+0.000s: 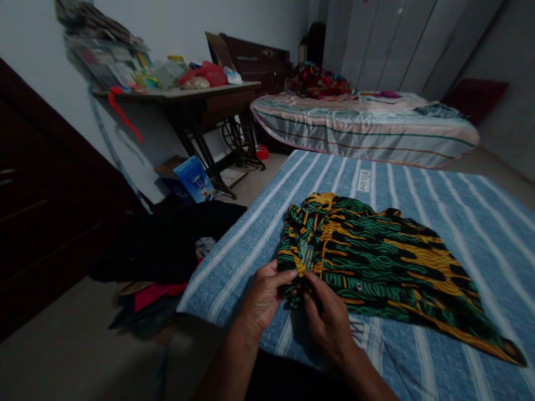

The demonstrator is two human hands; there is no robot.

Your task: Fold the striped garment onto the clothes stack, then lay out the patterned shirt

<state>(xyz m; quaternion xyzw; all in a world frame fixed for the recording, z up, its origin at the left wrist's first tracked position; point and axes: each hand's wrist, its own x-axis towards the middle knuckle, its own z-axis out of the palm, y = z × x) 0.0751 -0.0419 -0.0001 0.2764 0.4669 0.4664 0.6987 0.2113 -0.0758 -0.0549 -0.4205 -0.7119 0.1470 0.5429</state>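
Observation:
A green, yellow and black patterned garment [388, 262] lies spread on a blue striped mattress [460, 206]. Both my hands meet at the garment's near left edge. My left hand [264, 298] pinches the fabric with thumb and fingers closed on it. My right hand [328, 317] grips the same edge just to the right, fingers curled onto the cloth. The two hands almost touch each other. What lies between the fingertips besides cloth is too dark to make out.
A pile of dark clothes [167, 245] lies on the floor left of the mattress. A cluttered sewing table [184, 94] stands by the wall, with a blue box [195, 178] below. A second striped mattress [363, 125] with bright cloth on it lies behind.

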